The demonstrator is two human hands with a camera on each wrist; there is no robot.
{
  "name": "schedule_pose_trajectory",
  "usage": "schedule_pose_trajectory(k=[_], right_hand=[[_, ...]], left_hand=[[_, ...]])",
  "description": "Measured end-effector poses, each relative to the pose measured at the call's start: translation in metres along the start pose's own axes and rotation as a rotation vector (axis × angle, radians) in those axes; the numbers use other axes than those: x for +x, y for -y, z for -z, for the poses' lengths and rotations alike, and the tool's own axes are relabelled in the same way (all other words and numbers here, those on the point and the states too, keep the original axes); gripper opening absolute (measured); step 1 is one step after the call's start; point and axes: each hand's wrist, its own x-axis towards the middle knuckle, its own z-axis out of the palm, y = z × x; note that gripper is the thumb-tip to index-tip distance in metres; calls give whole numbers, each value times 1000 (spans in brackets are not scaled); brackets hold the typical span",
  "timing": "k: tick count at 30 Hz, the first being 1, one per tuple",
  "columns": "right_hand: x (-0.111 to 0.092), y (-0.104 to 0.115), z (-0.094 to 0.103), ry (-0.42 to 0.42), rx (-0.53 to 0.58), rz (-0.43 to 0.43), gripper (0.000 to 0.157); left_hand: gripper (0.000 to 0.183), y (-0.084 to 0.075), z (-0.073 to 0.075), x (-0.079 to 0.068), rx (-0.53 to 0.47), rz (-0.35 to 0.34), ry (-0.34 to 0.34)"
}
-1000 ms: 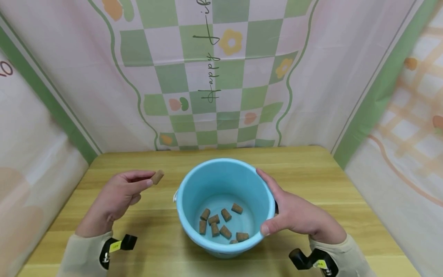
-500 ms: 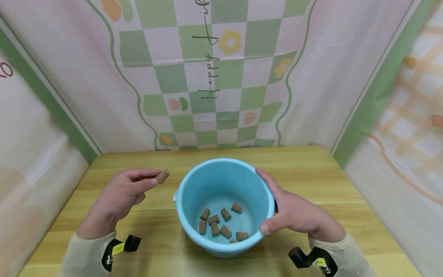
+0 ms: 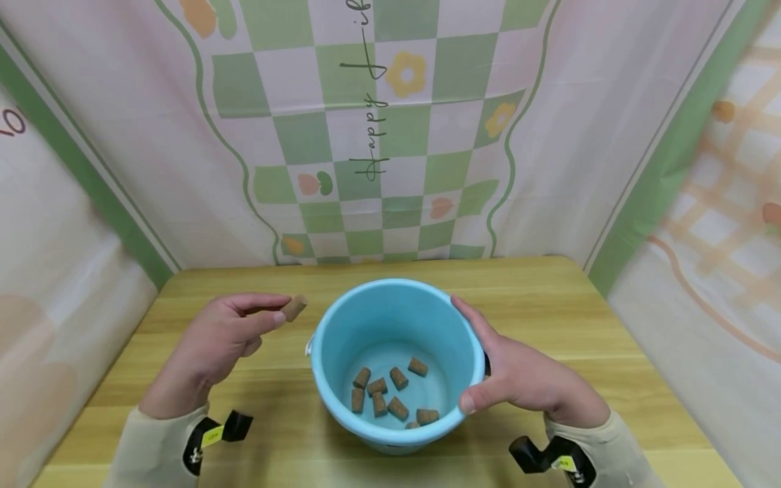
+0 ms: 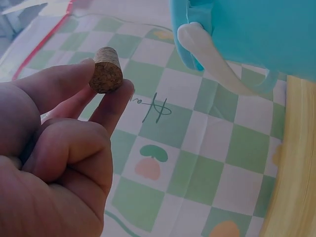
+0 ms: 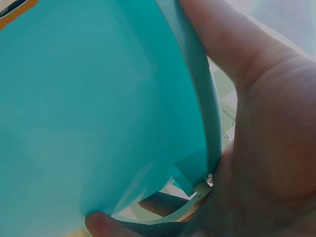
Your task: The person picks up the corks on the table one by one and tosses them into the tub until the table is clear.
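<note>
My left hand (image 3: 222, 339) pinches a cork (image 3: 295, 308) between thumb and fingertips, to the left of the light blue bucket (image 3: 323, 318) and apart from it. In the left wrist view the cork (image 4: 107, 71) tapers and shows a speckled end face. My right hand (image 3: 518, 373) grips the bucket's right rim, its thumb at the near side and a finger at the far side. Several corks (image 3: 398, 408) lie scattered on the bucket's floor. From the right wrist view, the bucket (image 5: 113, 98) fills the left side with the hand (image 5: 276, 123) around its edge.
The bucket stands on a wooden table (image 3: 274, 434). A white handle (image 4: 212, 57) hangs at its left side. Behind the table hangs a green checked cloth (image 3: 342, 217), with more cloth (image 3: 702, 285) at the sides.
The left hand has moved a little to the right, bringing the pinched cork closer to the bucket. The right hand, the bucket and the corks inside have stayed in place.
</note>
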Motion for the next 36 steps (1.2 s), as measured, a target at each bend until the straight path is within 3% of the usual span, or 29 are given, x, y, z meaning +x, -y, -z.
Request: schedule_pose_trajectory(k=[11, 21, 36], right_hand=[[0, -3, 1, 10, 10, 13, 120], [1, -6, 1, 18, 6, 48, 119], [1, -6, 2, 13, 10, 37, 120]], left_hand=[[39, -14, -8, 4, 90, 9, 17], [36, -25, -16, 8, 191, -43, 39], [31, -34, -27, 14, 362, -71, 14]])
